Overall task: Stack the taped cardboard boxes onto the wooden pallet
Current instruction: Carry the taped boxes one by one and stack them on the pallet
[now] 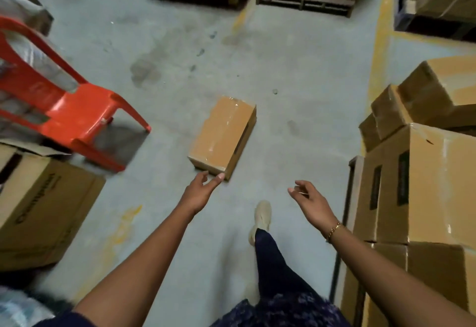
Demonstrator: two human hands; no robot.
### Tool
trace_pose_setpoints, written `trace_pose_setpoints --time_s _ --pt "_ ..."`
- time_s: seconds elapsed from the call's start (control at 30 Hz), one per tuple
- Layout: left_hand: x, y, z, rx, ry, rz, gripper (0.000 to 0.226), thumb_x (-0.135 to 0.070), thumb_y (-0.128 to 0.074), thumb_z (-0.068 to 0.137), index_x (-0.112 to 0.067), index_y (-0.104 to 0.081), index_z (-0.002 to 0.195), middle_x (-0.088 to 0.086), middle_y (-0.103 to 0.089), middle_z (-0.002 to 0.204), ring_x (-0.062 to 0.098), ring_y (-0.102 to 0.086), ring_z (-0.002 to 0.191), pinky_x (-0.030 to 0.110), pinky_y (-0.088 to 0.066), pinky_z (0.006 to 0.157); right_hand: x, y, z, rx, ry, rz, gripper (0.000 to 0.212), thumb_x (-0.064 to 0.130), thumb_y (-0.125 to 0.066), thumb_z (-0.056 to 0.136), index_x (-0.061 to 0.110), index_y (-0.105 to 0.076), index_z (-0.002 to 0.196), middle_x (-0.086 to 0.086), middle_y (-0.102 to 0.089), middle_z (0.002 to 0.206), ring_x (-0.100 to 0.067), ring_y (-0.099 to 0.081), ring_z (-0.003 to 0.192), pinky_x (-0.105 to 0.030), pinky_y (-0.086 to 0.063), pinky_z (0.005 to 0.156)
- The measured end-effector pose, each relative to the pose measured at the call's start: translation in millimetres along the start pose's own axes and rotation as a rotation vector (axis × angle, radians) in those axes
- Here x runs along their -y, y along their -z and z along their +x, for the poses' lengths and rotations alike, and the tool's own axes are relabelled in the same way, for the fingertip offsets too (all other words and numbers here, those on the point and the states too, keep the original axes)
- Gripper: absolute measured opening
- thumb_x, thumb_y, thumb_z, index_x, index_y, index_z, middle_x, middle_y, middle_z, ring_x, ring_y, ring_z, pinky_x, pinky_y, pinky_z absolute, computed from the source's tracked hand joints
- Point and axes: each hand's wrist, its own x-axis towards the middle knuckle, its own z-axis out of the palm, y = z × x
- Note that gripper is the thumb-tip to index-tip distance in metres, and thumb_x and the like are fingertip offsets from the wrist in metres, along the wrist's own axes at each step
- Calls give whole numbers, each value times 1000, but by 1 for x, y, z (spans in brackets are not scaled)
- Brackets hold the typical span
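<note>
Box (222,137): flat on the floor (296,82), mid-aisle, bare floor all round.
Left hand (201,192): fingers straight, holding nothing, tips at the box's near corner.
Right hand (309,201): relaxed, holding nothing, above floor.
Edges: chair (64,105) left, stack (425,185) right.

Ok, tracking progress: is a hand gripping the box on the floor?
No, the left hand and right hand are open; the box lies ungripped.

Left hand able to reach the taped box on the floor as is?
Probably yes. The left hand is open, its fingers close to the near corner of the taped box, with only bare floor around. The red chair stands off to the left.
</note>
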Motion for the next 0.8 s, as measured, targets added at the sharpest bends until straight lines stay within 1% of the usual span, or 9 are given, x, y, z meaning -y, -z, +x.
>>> trace_pose_setpoints --time_s 0.17,0.3,0.37,0.43,0.5,0.63,0.7,0.8 --pt "-24 34 77 -27 62 -24 83 -68 -61 89 -23 -40 155 4 -43 159 23 -44 143 35 -37 108 53 -33 102 96 -42 -6 47 48 -59 99 25 -53 140 4 -60 131 -15 -57 120 -30 -42 99" --pt "-34 60 147 -34 131 6 80 -67 -60 90 -24 -41 155 4 -43 159 24 -44 143 37 -37 108 89 -60 184 169 -94 -24 47 49 -60 99 25 -54 138 4 -61 130 -15 -57 119 -29 -41 95" --pt "-35 70 184 -35 152 18 79 -67 -60 91 -23 -41 154 4 -43 158 24 -44 143 36 -37 108 101 -76 225 184 -126 -34 47 49 -61 98 23 -55 137 5 -63 124 -17 -57 120 -29 -40 93" --pt "-32 76 226 -30 169 32 78 -65 -60 91 -23 -42 154 4 -44 158 24 -44 142 34 -37 106 107 -96 265 195 -167 -37 48 49 -61 99 21 -54 138 10 -63 114 -17 -55 119 -31 -40 95" --pt "-26 81 271 -13 185 50 76 -64 -61 92 -23 -43 154 3 -44 158 24 -45 142 34 -37 104 108 -120 305 214 -213 -33 53 50 -60 99 20 -52 141 9 -62 116 -19 -54 123 -34 -41 102" --pt "-4 85 377 49 198 116 76 -63 -62 92 -22 -43 153 5 -44 158 25 -45 142 32 -37 98 94 -177 382 203 -311 -6 62 54 -59 98 18 -46 147 -2 -57 135 -24 -51 130 -42 -41 112" --pt "11 83 435 78 189 147 76 -63 -62 92 -21 -43 153 6 -44 158 25 -46 141 32 -37 99 80 -209 420 187 -373 45 65 56 -60 97 20 -44 148 -4 -56 139 -27 -52 130 -49 -42 113" --pt "38 76 523 114 171 217 77 -63 -61 93 -18 -44 153 7 -44 158 27 -46 141 33 -36 104 50 -255 482 146 -456 99 68 58 -62 94 20 -43 148 -6 -57 140 -28 -54 127 -52 -43 112"
